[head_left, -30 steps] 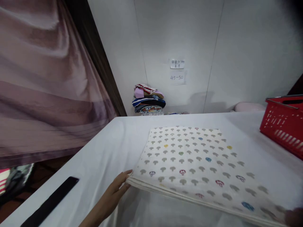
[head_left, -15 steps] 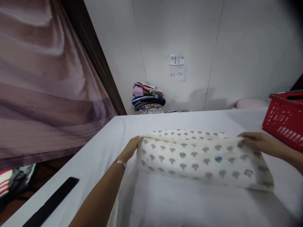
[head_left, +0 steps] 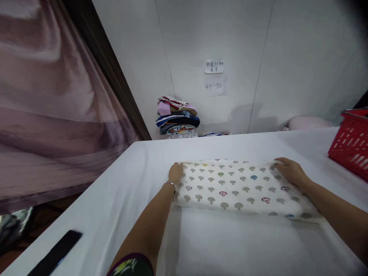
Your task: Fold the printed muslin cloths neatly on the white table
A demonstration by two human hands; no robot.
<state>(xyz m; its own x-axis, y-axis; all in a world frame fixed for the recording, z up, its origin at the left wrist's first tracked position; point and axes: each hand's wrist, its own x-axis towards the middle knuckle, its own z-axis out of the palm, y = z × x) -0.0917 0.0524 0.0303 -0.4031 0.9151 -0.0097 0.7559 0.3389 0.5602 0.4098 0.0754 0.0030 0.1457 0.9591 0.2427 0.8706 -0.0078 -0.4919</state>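
A white cloth (head_left: 230, 188) printed with grey and a few coloured mushrooms is stretched out over the white table. My left hand (head_left: 176, 173) grips its far left corner, fingers closed on the edge. At the far right corner, my right hand (head_left: 290, 172) pinches the same cloth. The near part of the cloth hangs toward me, with a lower edge running across between my forearms. A silvery bracelet (head_left: 171, 184) is on my left wrist. Some fingertips are hidden behind the fabric.
A red plastic basket (head_left: 350, 143) stands at the table's right side. A black flat object (head_left: 59, 251) lies at the near left. Folded fabrics (head_left: 178, 119) are stacked by the wall beyond the far edge. A pink curtain (head_left: 57, 107) hangs on the left.
Both hands have carried the cloth's far edge away from me, and it now lies closer to the table and straighter. My right hand has moved left; the view has shifted slightly.
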